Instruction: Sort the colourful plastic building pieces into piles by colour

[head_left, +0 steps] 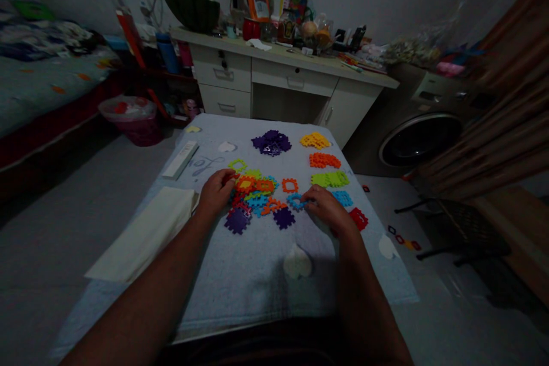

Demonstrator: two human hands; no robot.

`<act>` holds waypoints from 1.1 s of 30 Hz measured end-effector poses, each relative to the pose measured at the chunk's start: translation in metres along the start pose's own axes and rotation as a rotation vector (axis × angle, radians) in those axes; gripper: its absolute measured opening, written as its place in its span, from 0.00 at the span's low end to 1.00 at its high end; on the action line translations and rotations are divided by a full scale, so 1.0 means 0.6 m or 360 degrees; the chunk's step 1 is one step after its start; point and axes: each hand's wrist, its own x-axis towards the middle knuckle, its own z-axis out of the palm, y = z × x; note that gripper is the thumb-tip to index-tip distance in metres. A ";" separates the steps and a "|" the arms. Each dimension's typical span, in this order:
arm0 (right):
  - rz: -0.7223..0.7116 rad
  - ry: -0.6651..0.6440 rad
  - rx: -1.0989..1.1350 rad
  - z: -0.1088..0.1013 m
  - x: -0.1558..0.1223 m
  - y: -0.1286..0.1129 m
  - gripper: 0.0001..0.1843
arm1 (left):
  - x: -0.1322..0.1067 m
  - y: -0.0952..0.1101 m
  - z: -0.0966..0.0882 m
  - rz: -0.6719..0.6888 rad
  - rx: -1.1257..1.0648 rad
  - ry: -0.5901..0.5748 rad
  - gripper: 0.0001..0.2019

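Observation:
Notched plastic building tiles in several colours lie in a mixed pile on the cloth-covered table. My left hand is at the pile's left edge, fingers curled and closed; a bit of red shows at the fingertips, but what they hold is not clear. My right hand pinches a blue open-centred tile just right of the pile. An orange frame tile lies between the hands, and a purple tile sits at the pile's near side.
Sorted tiles line the right side: yellow, orange, green, blue, red. A purple heap lies at the back. Left are a white box and a pale folded bag. Behind stands a desk.

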 end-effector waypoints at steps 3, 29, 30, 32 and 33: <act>0.0027 0.0062 0.0079 -0.024 -0.015 0.017 0.13 | 0.000 0.004 -0.001 0.0000 0.0009 -0.0004 0.18; 0.0555 0.0266 -0.0457 -0.023 -0.042 0.082 0.12 | 0.001 -0.004 0.002 -0.0006 -0.0014 -0.0022 0.19; 0.0525 0.0288 -0.0442 -0.023 -0.036 0.073 0.12 | 0.001 -0.004 0.002 -0.0006 -0.0015 -0.0021 0.19; 0.0442 0.0316 -0.0416 -0.016 -0.019 0.050 0.11 | 0.001 -0.004 0.002 -0.0010 -0.0009 -0.0020 0.19; 0.0393 0.0315 -0.0413 -0.010 -0.010 0.036 0.11 | 0.001 -0.003 0.002 -0.0013 -0.0008 -0.0019 0.19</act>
